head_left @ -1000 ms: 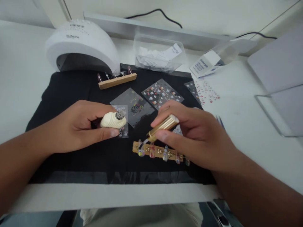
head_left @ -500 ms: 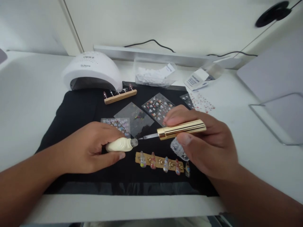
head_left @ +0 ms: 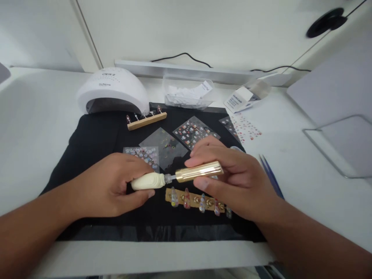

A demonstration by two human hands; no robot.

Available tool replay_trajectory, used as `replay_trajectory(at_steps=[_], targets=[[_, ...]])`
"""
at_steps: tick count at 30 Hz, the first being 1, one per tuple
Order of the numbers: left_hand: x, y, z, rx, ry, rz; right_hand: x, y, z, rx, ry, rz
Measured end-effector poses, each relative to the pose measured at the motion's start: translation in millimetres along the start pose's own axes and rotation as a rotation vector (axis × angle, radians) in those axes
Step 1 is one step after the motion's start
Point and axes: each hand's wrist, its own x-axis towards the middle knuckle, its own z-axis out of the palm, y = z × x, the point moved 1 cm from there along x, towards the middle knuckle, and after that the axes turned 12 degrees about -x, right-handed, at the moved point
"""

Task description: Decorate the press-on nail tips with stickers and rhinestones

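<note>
My left hand [head_left: 116, 184] is closed around a cream nail polish bottle [head_left: 148, 181], which lies on its side with its neck towards the right. My right hand [head_left: 226, 174] grips the gold brush cap [head_left: 199, 171] between thumb and fingers. Its brush stem [head_left: 173, 178] runs into the bottle's neck, and the bristles are hidden inside. Just below the cap, a wooden nail stand [head_left: 192, 200] bears several decorated false nails on gold studs. Sticker sheets lie beyond the hands, among them a clear one [head_left: 163, 145] and one with pale prints [head_left: 194, 131].
A white nail lamp [head_left: 113, 83] stands at the back left, with a second wooden nail stand [head_left: 147, 121] before it. Behind the black cloth [head_left: 95, 133] are a clear tub [head_left: 188, 93] and an alcohol pad box [head_left: 238, 99]. Blue tweezers [head_left: 271, 176] lie by my right wrist.
My right hand has moved left with the brush cap, and the brush has gone into the bottle's neck. My left hand with the bottle has hardly moved. The tweezers now show.
</note>
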Motion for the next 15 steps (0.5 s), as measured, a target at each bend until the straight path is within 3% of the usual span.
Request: replay_trajectory(at_steps=[6, 12, 15], targets=[[1.0, -0.2, 1.0, 0.000, -0.011, 0.086, 5.9, -4.1, 3.6, -0.114, -0.125, -0.105], [-2.5, -3.0, -2.7, 0.007, -0.013, 0.147, 0.5, 3.0, -5.0, 0.089, 0.000, 0.168], [-5.1, -5.9, -5.8, 0.011, -0.007, 0.151, -2.1, 10.7, -10.7, 0.194, 0.054, 0.212]])
